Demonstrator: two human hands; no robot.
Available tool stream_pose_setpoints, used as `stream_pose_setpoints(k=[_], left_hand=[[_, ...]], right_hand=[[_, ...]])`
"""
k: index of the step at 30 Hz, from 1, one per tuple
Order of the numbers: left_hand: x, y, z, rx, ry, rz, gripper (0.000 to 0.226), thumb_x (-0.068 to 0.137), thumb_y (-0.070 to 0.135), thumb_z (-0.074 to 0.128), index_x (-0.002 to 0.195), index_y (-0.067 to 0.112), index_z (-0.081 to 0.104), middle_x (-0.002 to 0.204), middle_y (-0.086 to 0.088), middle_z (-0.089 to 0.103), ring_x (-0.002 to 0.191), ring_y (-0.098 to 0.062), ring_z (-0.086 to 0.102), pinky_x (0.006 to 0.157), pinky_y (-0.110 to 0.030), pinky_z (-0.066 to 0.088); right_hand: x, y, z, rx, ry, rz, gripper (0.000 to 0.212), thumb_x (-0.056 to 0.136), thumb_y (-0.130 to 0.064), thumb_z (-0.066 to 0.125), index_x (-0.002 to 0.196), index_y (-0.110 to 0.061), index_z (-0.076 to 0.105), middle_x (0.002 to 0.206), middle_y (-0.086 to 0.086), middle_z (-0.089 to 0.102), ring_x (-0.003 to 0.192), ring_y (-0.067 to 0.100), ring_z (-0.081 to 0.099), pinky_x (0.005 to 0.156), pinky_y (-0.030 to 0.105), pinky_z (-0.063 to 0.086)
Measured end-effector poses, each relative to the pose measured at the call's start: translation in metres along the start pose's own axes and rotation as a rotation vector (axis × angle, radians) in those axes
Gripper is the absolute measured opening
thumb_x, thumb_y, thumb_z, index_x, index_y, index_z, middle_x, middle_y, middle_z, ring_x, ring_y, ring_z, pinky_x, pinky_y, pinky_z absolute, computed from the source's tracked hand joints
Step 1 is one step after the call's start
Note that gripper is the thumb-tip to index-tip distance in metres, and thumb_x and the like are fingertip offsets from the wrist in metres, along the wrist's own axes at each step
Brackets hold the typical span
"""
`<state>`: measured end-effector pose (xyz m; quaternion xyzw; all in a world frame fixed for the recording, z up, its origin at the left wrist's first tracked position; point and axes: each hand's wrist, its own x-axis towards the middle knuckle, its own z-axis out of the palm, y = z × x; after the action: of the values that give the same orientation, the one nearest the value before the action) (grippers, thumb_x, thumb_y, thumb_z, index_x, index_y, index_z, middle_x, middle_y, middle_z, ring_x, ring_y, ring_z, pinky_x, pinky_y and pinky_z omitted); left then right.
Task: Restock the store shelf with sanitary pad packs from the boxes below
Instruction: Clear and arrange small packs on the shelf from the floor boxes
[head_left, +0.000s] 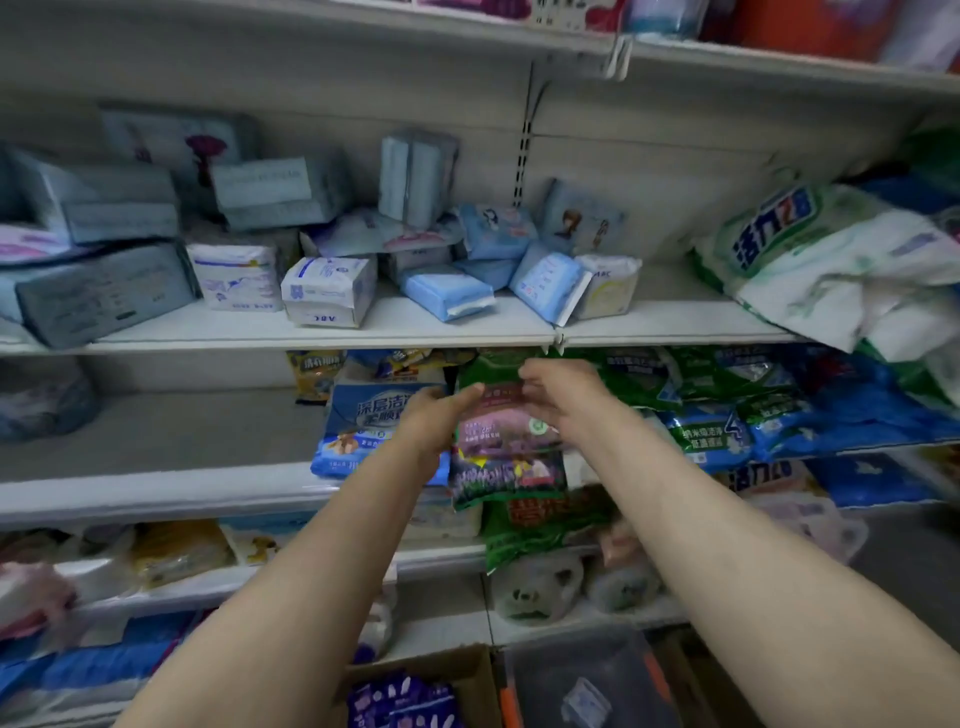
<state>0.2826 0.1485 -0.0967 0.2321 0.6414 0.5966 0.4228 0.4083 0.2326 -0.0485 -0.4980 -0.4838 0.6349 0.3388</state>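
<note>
A pink and purple plastic pack of sanitary pads is held upright between both hands in front of the middle shelf, just below the centre of the view. The left hand grips its left edge, at nine o'clock of the pack, thumb curled over the front near the top. The right hand grips the right edge and top corner, at two o'clock, fingers bent and clamped over the wrapper. Touching the pack at nine o'clock, behind the left hand, stands a blue and white plastic bag with printed characters. At six o'clock hang green plastic bags, overlapping the shelf edge. At twelve o'clock, on the upper white metal shelf, lie scattered pale blue and white pad packs. At six o'clock, at the bottom edge, sits an open brown cardboard box holding purple packs.
</note>
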Motion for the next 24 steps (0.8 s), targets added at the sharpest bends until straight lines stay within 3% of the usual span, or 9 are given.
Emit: stream_pose_setpoints(k=[3, 5, 9, 11, 13, 17, 19, 21, 24], left_hand=[[0.014, 0.035, 0.016, -0.060, -0.011, 0.086, 0.057, 0.087, 0.037, 0.075, 0.131, 0.005, 0.058, 0.104, -0.007, 0.067, 0.067, -0.003, 0.065, 0.049, -0.019, 0.045], [0.021, 0.053, 0.028, -0.064, -0.017, 0.122, 0.081, 0.074, 0.054, 0.079, 0.138, 0.012, 0.052, 0.122, -0.007, 0.066, 0.102, -0.013, 0.066, 0.068, -0.027, 0.051], [0.041, 0.080, 0.061, -0.066, -0.004, 0.200, 0.079, 0.084, 0.050, 0.074, 0.147, 0.012, 0.044, 0.135, -0.008, 0.057, 0.116, -0.022, 0.058, 0.103, -0.043, 0.049], [0.053, 0.089, 0.079, -0.051, 0.001, 0.217, 0.084, 0.084, 0.053, 0.073, 0.150, 0.013, 0.040, 0.143, -0.009, 0.052, 0.123, -0.025, 0.055, 0.109, -0.046, 0.044], [0.065, 0.093, 0.097, -0.020, 0.024, 0.237, 0.083, 0.087, 0.050, 0.072, 0.151, 0.011, 0.038, 0.150, -0.010, 0.046, 0.131, -0.029, 0.050, 0.112, -0.044, 0.040], [0.087, 0.097, 0.129, 0.076, 0.083, 0.263, 0.084, 0.089, 0.041, 0.072, 0.154, 0.007, 0.031, 0.155, -0.010, 0.040, 0.137, -0.028, 0.043, 0.101, -0.031, 0.038], [0.099, 0.096, 0.142, 0.113, 0.116, 0.258, 0.092, 0.083, 0.042, 0.078, 0.155, 0.010, 0.030, 0.156, -0.010, 0.039, 0.137, -0.028, 0.044, 0.104, -0.034, 0.040], [0.108, 0.096, 0.153, 0.176, 0.153, 0.260, 0.093, 0.079, 0.042, 0.082, 0.153, 0.011, 0.034, 0.152, -0.010, 0.044, 0.131, -0.027, 0.049, 0.102, -0.036, 0.044], [0.117, 0.098, 0.164, 0.297, 0.251, 0.254, 0.094, 0.074, 0.044, 0.085, 0.147, 0.010, 0.037, 0.144, -0.010, 0.050, 0.127, -0.028, 0.052, 0.095, -0.033, 0.043]], right_hand=[[0.024, -0.051, -0.011, 0.051, 0.020, -0.111, 0.020, 0.088, -0.006, 0.066, 0.108, -0.008, 0.064, 0.086, 0.006, 0.062, 0.079, 0.016, 0.060, 0.064, 0.027, 0.053], [0.041, -0.077, -0.020, 0.091, 0.073, -0.177, 0.020, 0.086, -0.003, 0.064, 0.105, -0.008, 0.064, 0.087, 0.010, 0.063, 0.069, 0.016, 0.059, 0.059, 0.026, 0.049], [0.079, -0.112, -0.047, 0.074, 0.251, -0.236, 0.009, 0.084, -0.002, 0.064, 0.081, -0.010, 0.061, 0.080, 0.007, 0.061, 0.058, 0.014, 0.054, 0.052, 0.025, 0.046], [0.101, -0.118, -0.061, 0.032, 0.325, -0.257, 0.006, 0.082, -0.006, 0.066, 0.087, -0.006, 0.066, 0.085, 0.009, 0.065, 0.065, 0.021, 0.059, 0.057, 0.029, 0.051], [0.124, -0.120, -0.074, -0.050, 0.344, -0.251, 0.031, 0.075, -0.009, 0.067, 0.106, -0.003, 0.068, 0.103, 0.013, 0.070, 0.084, 0.028, 0.067, 0.071, 0.036, 0.059], [0.152, -0.122, -0.090, -0.194, 0.138, -0.168, 0.039, 0.074, -0.003, 0.066, 0.113, -0.004, 0.062, 0.094, 0.009, 0.063, 0.069, 0.021, 0.059, 0.048, 0.025, 0.047], [0.169, -0.122, -0.093, -0.255, 0.017, -0.129, 0.061, 0.061, -0.011, 0.069, 0.120, -0.003, 0.061, 0.095, 0.012, 0.064, 0.067, 0.023, 0.060, 0.043, 0.023, 0.044], [0.190, -0.123, -0.097, -0.285, -0.081, -0.118, 0.071, 0.057, -0.015, 0.075, 0.125, -0.003, 0.060, 0.097, 0.013, 0.068, 0.070, 0.025, 0.065, 0.045, 0.025, 0.048], [0.197, -0.129, -0.105, -0.379, -0.227, -0.114, 0.054, 0.068, -0.017, 0.089, 0.115, -0.007, 0.065, 0.099, 0.012, 0.074, 0.082, 0.024, 0.072, 0.057, 0.028, 0.053]])
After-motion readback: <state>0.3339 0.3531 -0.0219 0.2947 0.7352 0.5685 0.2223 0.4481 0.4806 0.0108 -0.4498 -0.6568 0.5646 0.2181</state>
